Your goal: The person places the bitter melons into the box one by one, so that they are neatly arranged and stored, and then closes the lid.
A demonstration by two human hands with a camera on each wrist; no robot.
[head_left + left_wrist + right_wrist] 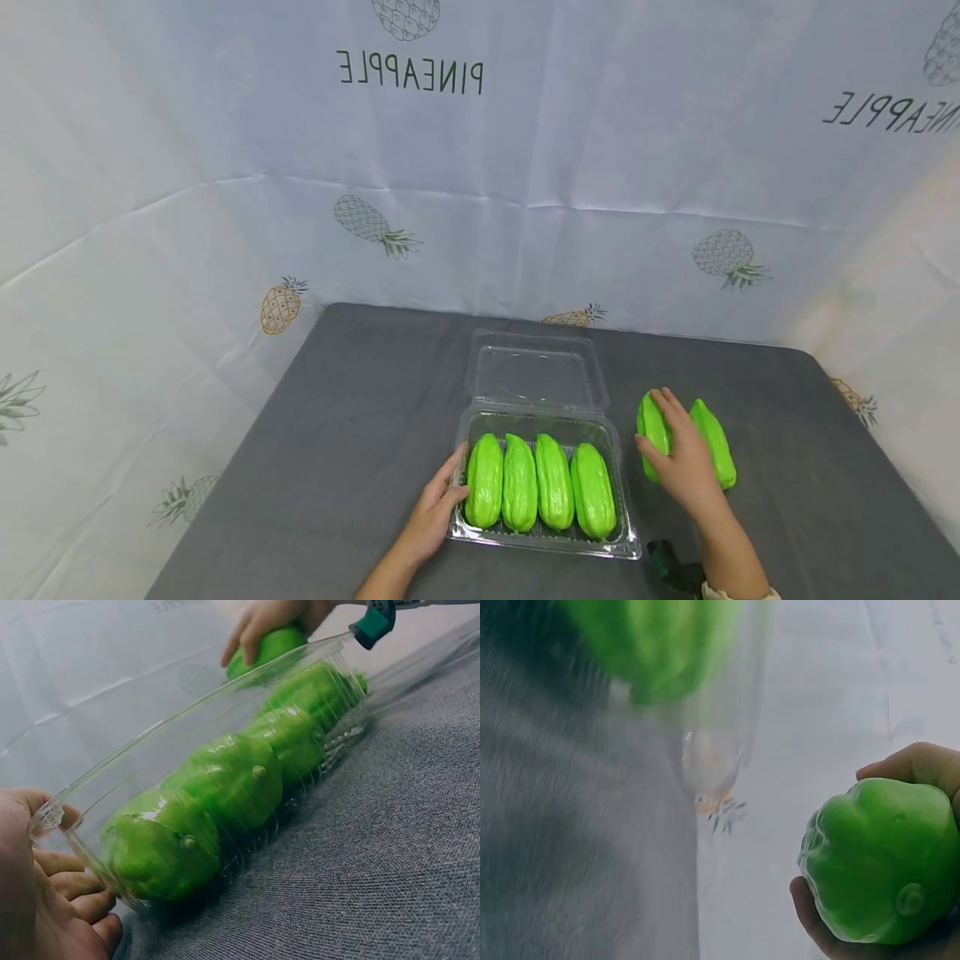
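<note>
Several shiny green ribbed gourds (519, 483) lie side by side in a clear plastic box (555, 546), its hinged lid (536, 371) folded back. My left hand (431, 508) holds the box's left wall, thumb at the rim and fingers outside. The same gourds (229, 780) show through the box wall in the left wrist view. Right of the box, my right hand (686, 467) grips another green gourd (651, 421). Thumb and fingers wrap around this gourd (881, 859) in the right wrist view.
One more loose green gourd (716, 446) lies just right of my right hand. A dark strap piece with a green part (663, 560) sits by my right wrist. Grey cloth covers the table (360, 408); a pineapple-print curtain (525, 167) hangs behind it.
</note>
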